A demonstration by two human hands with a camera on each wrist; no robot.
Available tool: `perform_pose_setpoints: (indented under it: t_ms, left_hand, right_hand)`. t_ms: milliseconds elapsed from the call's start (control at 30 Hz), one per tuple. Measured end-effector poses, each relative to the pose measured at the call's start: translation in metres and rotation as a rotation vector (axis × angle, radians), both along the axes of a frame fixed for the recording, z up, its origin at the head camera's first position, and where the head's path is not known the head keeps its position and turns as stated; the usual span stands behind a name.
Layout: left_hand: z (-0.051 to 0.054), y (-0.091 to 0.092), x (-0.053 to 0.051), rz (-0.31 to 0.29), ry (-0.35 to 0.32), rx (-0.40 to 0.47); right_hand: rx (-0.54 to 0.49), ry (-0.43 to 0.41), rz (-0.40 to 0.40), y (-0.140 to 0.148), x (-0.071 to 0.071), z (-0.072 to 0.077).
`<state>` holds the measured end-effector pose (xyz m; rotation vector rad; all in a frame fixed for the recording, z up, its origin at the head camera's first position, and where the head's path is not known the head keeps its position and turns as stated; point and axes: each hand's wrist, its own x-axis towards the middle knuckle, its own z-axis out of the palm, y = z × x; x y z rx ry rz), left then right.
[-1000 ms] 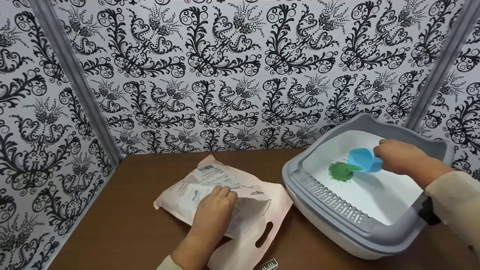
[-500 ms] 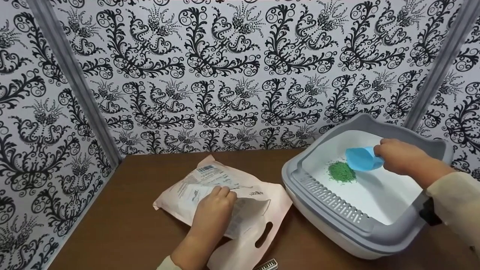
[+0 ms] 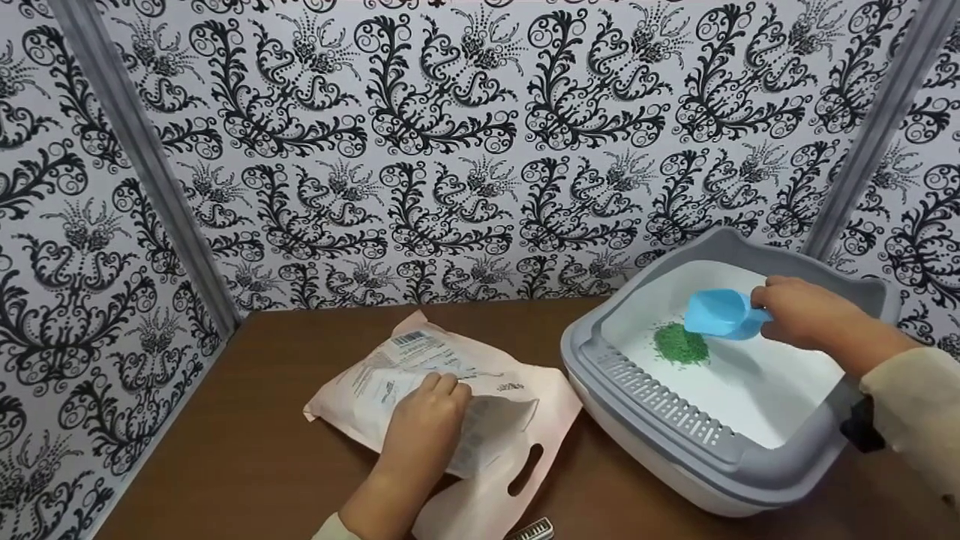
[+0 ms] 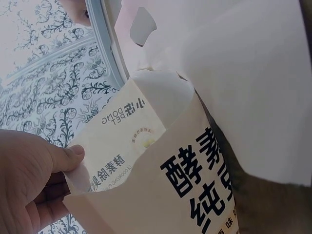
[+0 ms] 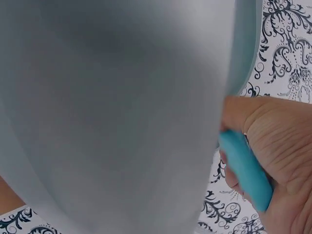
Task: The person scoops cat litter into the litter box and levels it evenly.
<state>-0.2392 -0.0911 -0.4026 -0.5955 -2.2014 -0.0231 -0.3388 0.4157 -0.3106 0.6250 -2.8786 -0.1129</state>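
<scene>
A pale pink printed bag (image 3: 442, 356) lies on the brown table, its torn mouth facing right. With thumb and fingers my left hand (image 3: 431, 416) pinches the upper edge of that mouth; the left wrist view shows the bag's lettered wall (image 4: 195, 180) and the gap held apart. My right hand (image 3: 814, 311) grips the handle of a blue scoop (image 3: 720, 313) above the grey and white litter box (image 3: 660, 450). Inside the box, below and left of the scoop, is a small pile of green granules (image 3: 680, 345). The right wrist view shows the scoop's handle (image 5: 246, 170) in my fist.
A slotted grey strip (image 3: 675, 405) runs along the box's near left rim. At the table's front edge lies a small metallic slotted object (image 3: 534, 529), partly cut off. Patterned panels (image 3: 450, 150) stand behind and at both sides of the brown table (image 3: 262, 420).
The last green granules have left the scoop and lie on the pile. My right hand has turned the scoop back more level and slightly up. The left hand stays on the bag.
</scene>
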Motion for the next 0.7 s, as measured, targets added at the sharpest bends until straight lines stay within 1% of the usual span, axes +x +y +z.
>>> perform_pose_setpoints:
  t_ms: [133,233,500,633,700]
  left_hand:
    - [0.0,0.0,0.0,-0.005,0.007,0.003]
    - [0.0,0.0,0.0,-0.008,0.006,0.002]
    - [0.0,0.0,0.0,-0.016,-0.014,-0.005]
    - [-0.001,0.0,-0.001,-0.02,-0.014,-0.003]
    - [-0.001,0.0,-0.001,-0.019,-0.009,-0.002]
  right_hand:
    - [-0.025,0.001,-0.031,0.004,0.0,-0.002]
    - [-0.051,0.019,-0.03,0.006,0.004,-0.003]
    - [-0.182,0.048,-0.039,-0.003,0.023,-0.009]
    - [-0.241,0.091,-0.034,-0.012,0.032,-0.011]
    - [-0.275,0.126,-0.028,-0.017,0.037,-0.013]
